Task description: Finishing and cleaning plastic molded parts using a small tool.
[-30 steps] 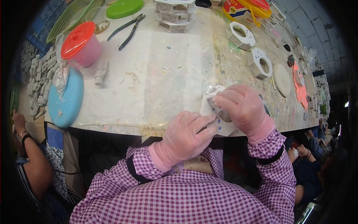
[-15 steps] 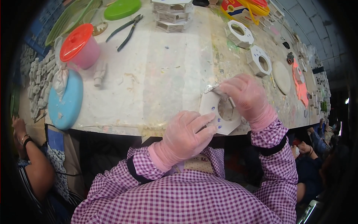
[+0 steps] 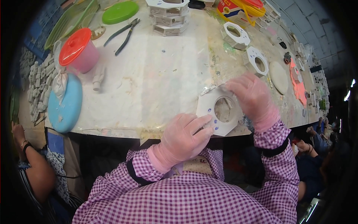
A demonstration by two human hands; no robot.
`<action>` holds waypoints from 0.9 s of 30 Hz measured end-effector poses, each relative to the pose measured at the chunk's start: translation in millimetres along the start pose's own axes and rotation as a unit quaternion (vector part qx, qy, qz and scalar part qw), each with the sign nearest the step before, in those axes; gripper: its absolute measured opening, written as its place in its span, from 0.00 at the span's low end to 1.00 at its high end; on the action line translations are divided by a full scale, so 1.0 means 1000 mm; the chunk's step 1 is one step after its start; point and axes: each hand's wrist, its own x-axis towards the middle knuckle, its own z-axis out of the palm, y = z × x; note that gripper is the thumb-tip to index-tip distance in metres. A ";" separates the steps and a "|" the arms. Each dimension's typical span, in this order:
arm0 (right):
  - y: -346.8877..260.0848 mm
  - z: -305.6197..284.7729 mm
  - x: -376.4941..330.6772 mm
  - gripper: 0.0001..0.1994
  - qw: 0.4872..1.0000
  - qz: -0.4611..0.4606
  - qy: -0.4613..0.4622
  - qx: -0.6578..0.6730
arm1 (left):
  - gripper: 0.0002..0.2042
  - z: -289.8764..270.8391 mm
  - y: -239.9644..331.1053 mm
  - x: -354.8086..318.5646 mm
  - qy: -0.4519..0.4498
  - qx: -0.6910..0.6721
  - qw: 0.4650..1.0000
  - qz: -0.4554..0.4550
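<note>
Near the table's front edge, a white angular frame [image 3: 204, 106] with a round hole and small blue marks tilts between my hands. My left hand [image 3: 183, 135], in a thin pink glove, has its fingers closed on the frame's near left side. The gloved right hand [image 3: 251, 95] pinches the far right edge, its fingertips bent over the rim. What lies under those fingertips is hidden. Two similar frames, one nearer [image 3: 256, 61] and one farther [image 3: 235, 35], lie beyond my right hand. More of them form a stack [image 3: 168, 18] at the far middle.
Left on the table are a pink tub with a red lid [image 3: 79, 48], a blue round lid [image 3: 67, 102], pliers [image 3: 125, 35], a green lid [image 3: 120, 12] and a heap of grey pieces [image 3: 37, 84]. A yellow-handled bucket [image 3: 238, 13] stands far right. Another person's arm [image 3: 36, 164] shows at left.
The frame has tilted so that its hole shows more fully. My right hand has shifted slightly along the edge; my left hand has moved a little left and down.
</note>
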 end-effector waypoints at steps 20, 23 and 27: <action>0.006 0.003 -0.006 0.09 0.990 0.095 -0.068 -0.076 | 0.17 -0.002 0.001 -0.001 -0.006 0.004 1.000 -0.004; 0.014 -0.005 -0.021 0.10 0.932 0.304 -0.021 0.196 | 0.17 0.000 0.001 -0.001 -0.010 0.007 1.000 -0.007; -0.003 -0.007 -0.023 0.10 0.863 0.324 -0.085 0.378 | 0.17 -0.001 0.001 -0.001 -0.014 0.009 1.000 -0.007</action>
